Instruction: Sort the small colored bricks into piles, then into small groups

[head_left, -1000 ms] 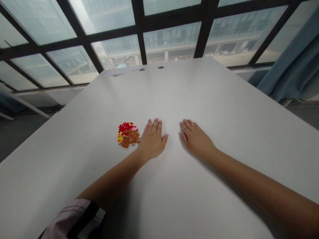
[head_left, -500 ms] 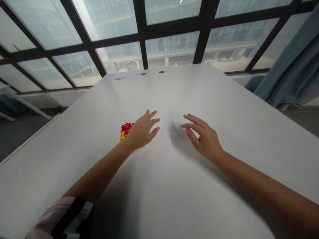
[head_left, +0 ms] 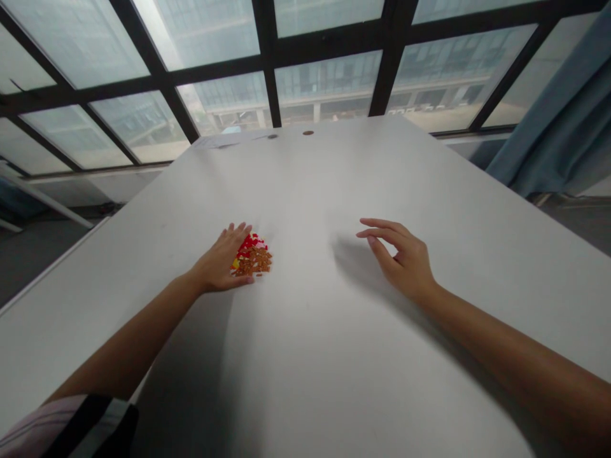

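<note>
Dozens of tiny plastic pieces (head_left: 252, 256), red, yellow and rusty brown, lie heaped in one small loose pile on the white worktop (head_left: 334, 356), left of its middle. The left hand (head_left: 220, 262) rests on its edge against the pile's left side, fingers straight and together, its grip released and cupped around nothing. The right hand (head_left: 403, 257) floats above the worktop well to the right, fingers loosely curled, grip empty.

Risk lies in how light and small the pieces look: a quick sweep of the palm could scatter them across the smooth matte laminate, and a strayed piece would likely slide freely, with no rim to stop it. Mixed colours could also blur together if the heap spreads.

Behind, black-framed windows (head_left: 267, 70) and a blue curtain (head_left: 563, 127) border the worktop's far end.
</note>
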The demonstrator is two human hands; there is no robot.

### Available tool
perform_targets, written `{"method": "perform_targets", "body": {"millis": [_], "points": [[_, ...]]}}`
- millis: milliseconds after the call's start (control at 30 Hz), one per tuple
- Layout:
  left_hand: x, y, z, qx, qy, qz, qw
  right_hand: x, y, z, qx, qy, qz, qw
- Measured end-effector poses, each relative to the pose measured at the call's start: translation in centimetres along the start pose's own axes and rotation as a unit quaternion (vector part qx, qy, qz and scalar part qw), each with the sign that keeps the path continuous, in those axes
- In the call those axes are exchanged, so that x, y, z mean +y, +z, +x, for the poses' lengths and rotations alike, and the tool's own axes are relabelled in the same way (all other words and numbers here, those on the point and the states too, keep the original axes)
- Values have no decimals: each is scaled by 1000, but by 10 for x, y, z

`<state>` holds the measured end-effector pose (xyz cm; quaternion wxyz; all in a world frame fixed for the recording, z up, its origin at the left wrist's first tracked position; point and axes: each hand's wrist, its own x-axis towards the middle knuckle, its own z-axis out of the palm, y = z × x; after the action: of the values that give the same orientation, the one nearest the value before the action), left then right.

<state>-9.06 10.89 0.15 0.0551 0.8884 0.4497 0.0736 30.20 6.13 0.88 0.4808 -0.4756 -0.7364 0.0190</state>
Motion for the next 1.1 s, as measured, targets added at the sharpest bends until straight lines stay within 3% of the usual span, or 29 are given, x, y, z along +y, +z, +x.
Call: {"method": "perform_targets", "body": {"millis": [300, 567, 667, 800, 900, 1000, 1100], "points": [[23, 8, 34, -14, 114, -52, 992, -5, -2, 0, 31, 2, 17, 999], [92, 12, 54, -37, 218, -67, 973, -3, 2, -4, 25, -12, 48, 998], [114, 19, 69, -41, 228, -56, 971, -5, 4, -3, 10, 0, 52, 999], [131, 23, 85, -40, 219, -80, 972, -6, 5, -3, 19, 5, 59, 998], [136, 22, 87, -22, 193, -184, 964, -2, 4, -4, 32, 13, 61, 998], [136, 19, 83, 20, 111, -316, 942, 5, 4, -4, 39, 28, 67, 997], [135, 20, 82, 53, 32, -371, 926, 10, 7, -4, 42, 34, 80, 995]]}}
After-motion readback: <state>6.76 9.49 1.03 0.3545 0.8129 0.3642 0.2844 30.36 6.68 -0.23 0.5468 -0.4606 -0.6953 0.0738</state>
